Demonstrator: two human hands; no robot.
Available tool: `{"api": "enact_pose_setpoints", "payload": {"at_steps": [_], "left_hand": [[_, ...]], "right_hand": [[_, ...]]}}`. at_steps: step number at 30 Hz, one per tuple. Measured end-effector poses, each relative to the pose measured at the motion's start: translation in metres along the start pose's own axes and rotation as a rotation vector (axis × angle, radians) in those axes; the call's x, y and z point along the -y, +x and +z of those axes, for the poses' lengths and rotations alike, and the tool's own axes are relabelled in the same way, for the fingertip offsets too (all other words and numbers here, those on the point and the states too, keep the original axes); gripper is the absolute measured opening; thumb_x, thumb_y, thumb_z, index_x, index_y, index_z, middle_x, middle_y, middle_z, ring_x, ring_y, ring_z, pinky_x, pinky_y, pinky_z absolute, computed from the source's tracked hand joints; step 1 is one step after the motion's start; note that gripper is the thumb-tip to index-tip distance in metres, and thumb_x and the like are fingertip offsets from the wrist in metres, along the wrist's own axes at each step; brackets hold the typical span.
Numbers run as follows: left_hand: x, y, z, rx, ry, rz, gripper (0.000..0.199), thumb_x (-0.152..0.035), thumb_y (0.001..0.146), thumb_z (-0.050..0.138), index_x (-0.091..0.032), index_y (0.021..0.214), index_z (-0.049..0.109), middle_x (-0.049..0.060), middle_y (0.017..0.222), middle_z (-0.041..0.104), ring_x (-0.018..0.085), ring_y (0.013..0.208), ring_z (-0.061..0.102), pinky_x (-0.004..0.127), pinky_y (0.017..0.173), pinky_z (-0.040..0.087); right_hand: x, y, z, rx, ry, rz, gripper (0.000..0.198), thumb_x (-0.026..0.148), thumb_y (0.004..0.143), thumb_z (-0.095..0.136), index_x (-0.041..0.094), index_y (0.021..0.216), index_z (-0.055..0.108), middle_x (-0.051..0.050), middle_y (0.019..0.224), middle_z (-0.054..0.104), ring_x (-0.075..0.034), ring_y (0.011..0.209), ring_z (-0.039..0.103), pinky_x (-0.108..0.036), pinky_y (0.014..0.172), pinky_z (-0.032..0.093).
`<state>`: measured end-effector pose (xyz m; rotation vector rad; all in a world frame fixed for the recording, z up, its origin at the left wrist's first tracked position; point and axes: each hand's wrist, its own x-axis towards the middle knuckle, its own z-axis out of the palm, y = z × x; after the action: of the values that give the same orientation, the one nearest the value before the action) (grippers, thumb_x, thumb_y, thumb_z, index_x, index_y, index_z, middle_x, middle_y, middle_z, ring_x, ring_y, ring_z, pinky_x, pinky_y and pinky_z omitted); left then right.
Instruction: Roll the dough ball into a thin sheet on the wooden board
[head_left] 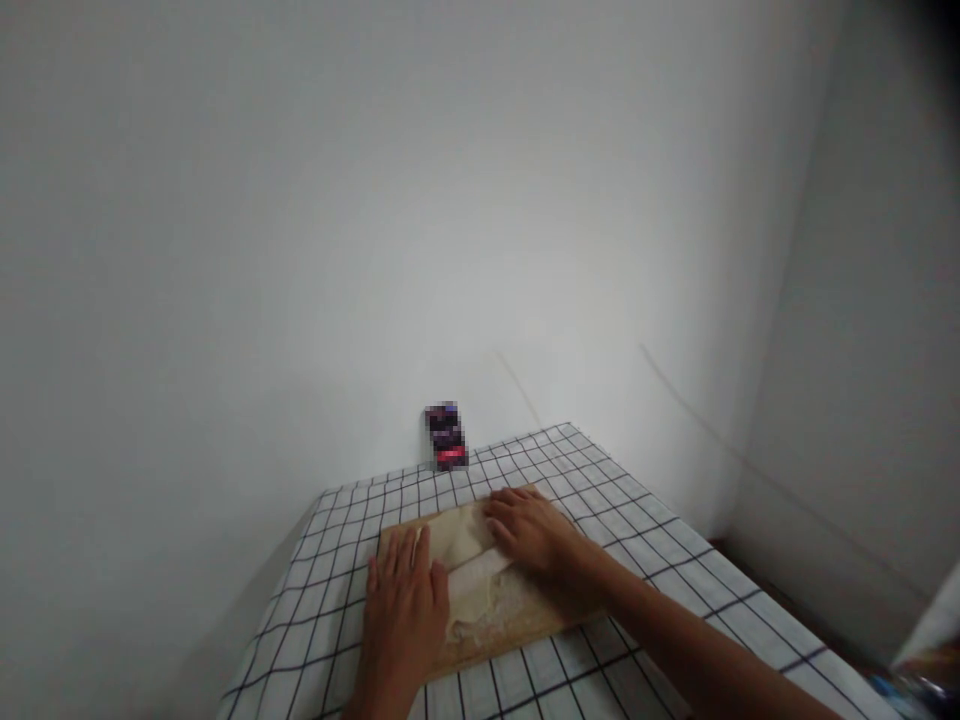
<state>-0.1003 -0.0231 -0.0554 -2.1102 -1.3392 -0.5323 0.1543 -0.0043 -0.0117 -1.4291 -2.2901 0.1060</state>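
Observation:
A sheet of pale dough (454, 537) lies on a wooden board (517, 628), with flour scattered over the near part. Across the dough runs a pale, floured cylinder that looks like a rolling pin (478, 572); both its ends are hidden under the hands. My left hand (405, 600) rests flat at the left end, fingers stretched forward over the board's left side. At the other end, my right hand (536, 530) lies palm down, its fingers extended over the far right part of the dough. Neither hand's fingers wrap round anything that shows.
The table wears a white cloth (322, 575) with a dark grid. A dark, pixelated upright object (447, 436) leans on the white wall (450, 220) at the table's back edge. Some blurred items (930, 670) are at the lower right corner, beyond the table.

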Motion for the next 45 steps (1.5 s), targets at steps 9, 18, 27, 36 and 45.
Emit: {"api": "enact_pose_setpoints", "payload": {"at_steps": [9, 18, 27, 36, 45], "left_hand": [[0.000, -0.009, -0.001, -0.008, -0.069, 0.076, 0.043, -0.019, 0.100, 0.040, -0.018, 0.138, 0.061, 0.016, 0.148, 0.061, 0.034, 0.139, 0.054, 0.062, 0.113, 0.045], [0.000, 0.011, 0.004, 0.096, -0.034, -0.057, 0.043, -0.024, 0.100, 0.042, -0.020, 0.135, 0.066, 0.018, 0.141, 0.066, 0.040, 0.135, 0.056, 0.073, 0.106, 0.044], [-0.023, -0.010, -0.028, 0.026, -0.108, -0.032, 0.052, -0.038, 0.104, 0.038, -0.015, 0.147, 0.055, 0.015, 0.155, 0.053, 0.037, 0.147, 0.044, 0.065, 0.118, 0.035], [-0.014, 0.003, -0.013, 0.071, -0.116, -0.056, 0.047, -0.033, 0.104, 0.038, -0.014, 0.142, 0.058, 0.018, 0.145, 0.063, 0.036, 0.139, 0.054, 0.062, 0.112, 0.043], [-0.019, 0.014, -0.015, 0.028, -0.121, -0.126, 0.051, -0.033, 0.102, 0.042, -0.010, 0.145, 0.056, 0.022, 0.148, 0.059, 0.038, 0.143, 0.049, 0.064, 0.117, 0.036]], "right_hand": [[0.020, -0.029, -0.006, -0.040, -0.017, 0.078, 0.040, 0.037, 0.107, 0.036, 0.020, 0.118, 0.070, -0.012, 0.129, 0.071, -0.026, 0.120, 0.063, -0.041, 0.107, 0.043], [-0.002, 0.027, -0.010, 0.052, -0.041, 0.051, 0.039, 0.040, 0.105, 0.040, 0.021, 0.115, 0.072, -0.010, 0.118, 0.074, -0.025, 0.113, 0.067, -0.038, 0.096, 0.048], [0.013, -0.054, 0.005, -0.017, -0.035, 0.066, 0.047, 0.036, 0.110, 0.027, 0.023, 0.138, 0.063, -0.009, 0.150, 0.058, -0.026, 0.143, 0.048, -0.049, 0.118, 0.034], [0.011, -0.012, -0.006, 0.032, -0.095, 0.128, 0.043, 0.035, 0.108, 0.032, 0.019, 0.120, 0.070, -0.012, 0.131, 0.070, -0.026, 0.127, 0.061, -0.042, 0.109, 0.043], [-0.005, 0.010, 0.001, 0.047, -0.089, 0.081, 0.046, 0.035, 0.108, 0.031, 0.019, 0.128, 0.070, -0.011, 0.140, 0.067, -0.025, 0.134, 0.057, -0.042, 0.114, 0.041]]}}
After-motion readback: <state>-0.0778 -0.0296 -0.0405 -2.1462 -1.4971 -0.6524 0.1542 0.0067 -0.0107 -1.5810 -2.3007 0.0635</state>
